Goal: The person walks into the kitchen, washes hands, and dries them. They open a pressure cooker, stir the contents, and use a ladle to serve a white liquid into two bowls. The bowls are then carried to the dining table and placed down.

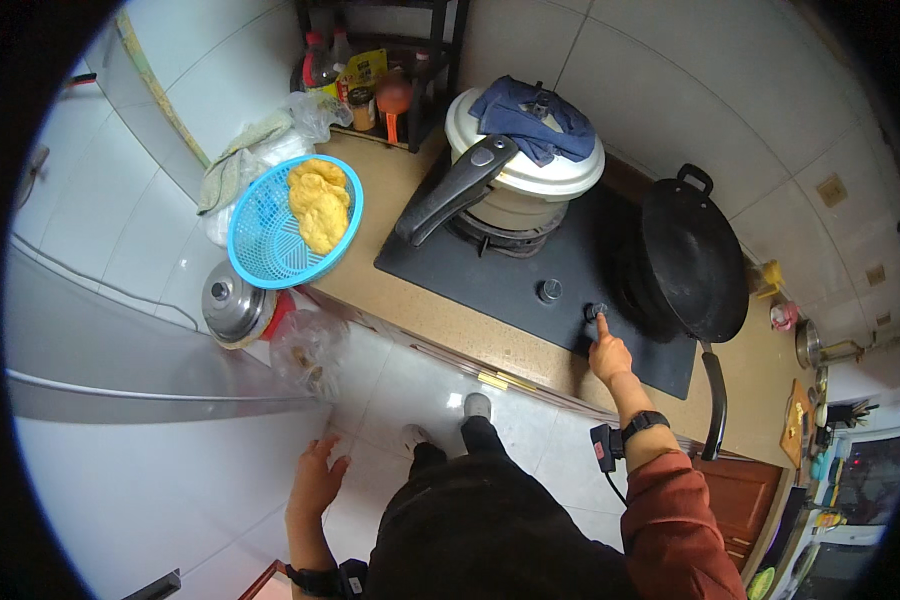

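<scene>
The index finger of my right hand (610,355) is stretched out, its tip touching the right control knob (595,310) of a black gas cooktop (450,270). Its other fingers look curled, and their undersides are hidden. Left of that knob sits a second knob (550,290). Behind it, a pressure cooker (529,202) stands on the left burner, a blue cloth (525,120) draped over its lid. A black wok (694,259) rests over the right side, its handle (715,405) reaching past the counter's front edge. My left hand (317,474) hangs empty over the floor, fingers apart.
A blue plastic basket (259,225) holding yellow dough-like pieces (319,206) stands at the counter's left end. Below it are a lidded metal pot (229,300) and a plastic bag (311,356). A black rack (435,67) holds bottles. Far right lies a cutting board (793,431).
</scene>
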A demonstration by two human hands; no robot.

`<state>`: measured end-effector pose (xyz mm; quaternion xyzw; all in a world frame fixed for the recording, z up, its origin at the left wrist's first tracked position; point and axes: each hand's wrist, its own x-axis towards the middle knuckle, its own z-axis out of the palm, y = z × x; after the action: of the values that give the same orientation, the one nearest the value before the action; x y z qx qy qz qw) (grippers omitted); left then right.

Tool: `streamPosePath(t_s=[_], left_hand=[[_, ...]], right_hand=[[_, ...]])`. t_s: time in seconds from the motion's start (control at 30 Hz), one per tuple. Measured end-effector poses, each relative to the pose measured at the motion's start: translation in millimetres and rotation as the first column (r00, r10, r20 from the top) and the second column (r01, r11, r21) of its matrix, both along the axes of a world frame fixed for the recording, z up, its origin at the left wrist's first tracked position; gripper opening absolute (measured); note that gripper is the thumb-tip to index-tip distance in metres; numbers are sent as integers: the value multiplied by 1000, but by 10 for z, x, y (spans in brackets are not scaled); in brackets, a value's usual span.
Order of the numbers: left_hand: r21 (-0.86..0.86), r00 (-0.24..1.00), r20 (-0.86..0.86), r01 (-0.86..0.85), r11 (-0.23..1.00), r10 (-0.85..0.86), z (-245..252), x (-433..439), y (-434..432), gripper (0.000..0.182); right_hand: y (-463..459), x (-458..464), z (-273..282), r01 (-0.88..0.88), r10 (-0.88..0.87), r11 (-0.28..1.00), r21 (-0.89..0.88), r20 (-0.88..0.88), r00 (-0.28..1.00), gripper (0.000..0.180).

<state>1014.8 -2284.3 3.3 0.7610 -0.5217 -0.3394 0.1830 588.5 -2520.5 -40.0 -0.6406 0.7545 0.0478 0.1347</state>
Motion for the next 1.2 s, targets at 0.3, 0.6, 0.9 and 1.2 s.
streamPosePath(t_s=[0.3, 0.6, 0.9, 1.2], left_hand=[[-5, 995, -40, -88, 996, 88, 38, -132, -208, 37], [18, 981, -43, -188, 982, 189, 41, -145, -252, 35], [77, 973, -24, -227, 971, 230, -14, -124, -279, 37], [52, 969, -51, -238, 970, 240, -69, -102, -373, 36]], right_hand=[[-398, -209, -67, 86, -82, 987, -135, 41, 996, 31], [-699, -154, -97, 138, -148, 985, 101, 93, 985, 53], [-764, -82, -108, 171, -194, 960, 224, 85, 977, 57], [-783, -302, -296, -49, 46, 980, 195, 23, 999, 57]])
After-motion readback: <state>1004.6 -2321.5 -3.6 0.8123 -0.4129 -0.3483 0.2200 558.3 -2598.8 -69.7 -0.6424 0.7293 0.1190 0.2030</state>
